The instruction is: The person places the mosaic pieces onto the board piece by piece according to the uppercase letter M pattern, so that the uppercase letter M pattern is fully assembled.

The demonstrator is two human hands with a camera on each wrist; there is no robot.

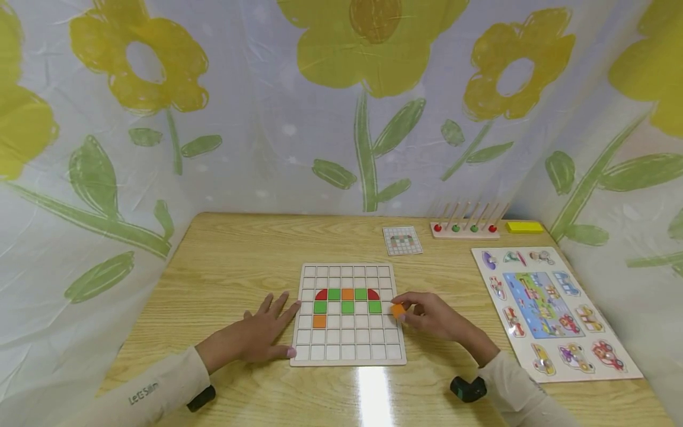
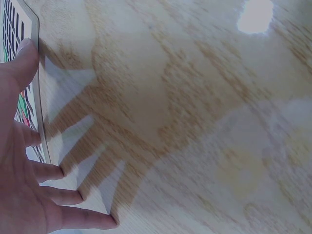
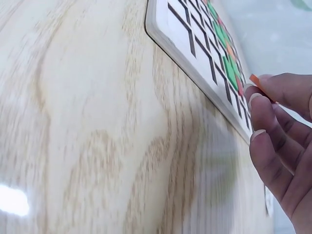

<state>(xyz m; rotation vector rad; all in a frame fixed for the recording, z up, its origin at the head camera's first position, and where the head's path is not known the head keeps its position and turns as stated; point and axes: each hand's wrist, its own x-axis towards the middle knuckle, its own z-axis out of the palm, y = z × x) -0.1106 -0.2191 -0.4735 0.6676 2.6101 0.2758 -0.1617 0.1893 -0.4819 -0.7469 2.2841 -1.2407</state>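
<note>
A white grid board (image 1: 340,352) lies flat on the wooden table, with red, green and orange tiles set in some of its squares. One orange tile (image 1: 319,321) sits low on the left side of the pattern. My right hand (image 1: 434,317) pinches another orange square tile (image 1: 398,310) between thumb and fingers, over the board's right edge. In the right wrist view this tile (image 3: 262,87) is seen nearly edge-on. My left hand (image 1: 261,335) is spread with straight fingers, its thumb and a fingertip touching the board's left edge.
Behind the board lies a small pattern card (image 1: 402,241). A peg stand (image 1: 465,231) with red and green beads and a yellow block (image 1: 524,227) are at the back right. A picture puzzle board (image 1: 555,308) covers the right side. Flowered cloth (image 1: 256,118) surrounds the table.
</note>
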